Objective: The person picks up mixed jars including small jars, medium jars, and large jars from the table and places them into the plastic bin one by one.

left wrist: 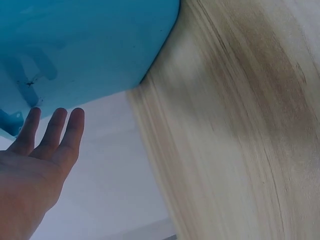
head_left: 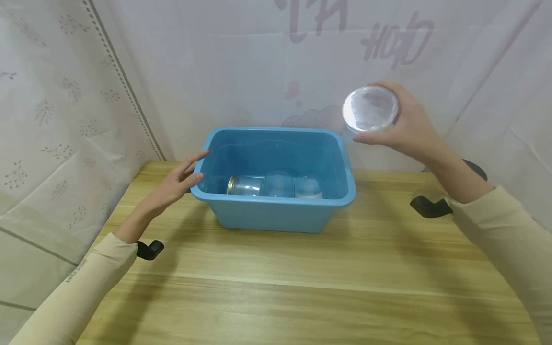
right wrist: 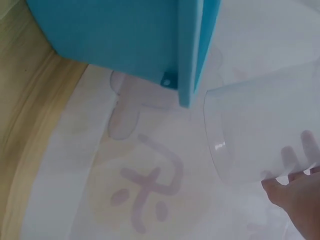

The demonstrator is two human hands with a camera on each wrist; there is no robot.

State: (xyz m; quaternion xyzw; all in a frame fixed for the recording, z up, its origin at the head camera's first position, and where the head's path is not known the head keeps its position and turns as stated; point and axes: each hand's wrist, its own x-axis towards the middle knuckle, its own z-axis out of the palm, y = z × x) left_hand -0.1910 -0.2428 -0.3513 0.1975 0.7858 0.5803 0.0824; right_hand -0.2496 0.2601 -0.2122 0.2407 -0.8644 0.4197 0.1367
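A clear cylindrical jar (right wrist: 260, 125) with a shiny silvery round end (head_left: 370, 109) is held up in my right hand (head_left: 407, 120), fingers and thumb around its side. It is in the air to the right of the blue plastic tub (head_left: 267, 215) and above rim height. My left hand (head_left: 174, 182) rests at the tub's left rim, thumb and forefinger on the edge. In the left wrist view its other fingers (left wrist: 70, 135) are straight beside the outer wall. Inside the tub lie a clear jar with a gold lid (head_left: 246, 186) and other clear containers (head_left: 308, 187).
The tub stands near the back edge of a wooden table (head_left: 267, 287). Behind it hangs a pale printed cloth (head_left: 215, 72), with another patterned cloth (head_left: 64, 105) on the left. A black wrist mount (head_left: 150, 250) sticks out from the left sleeve, another (head_left: 430, 207) from the right.
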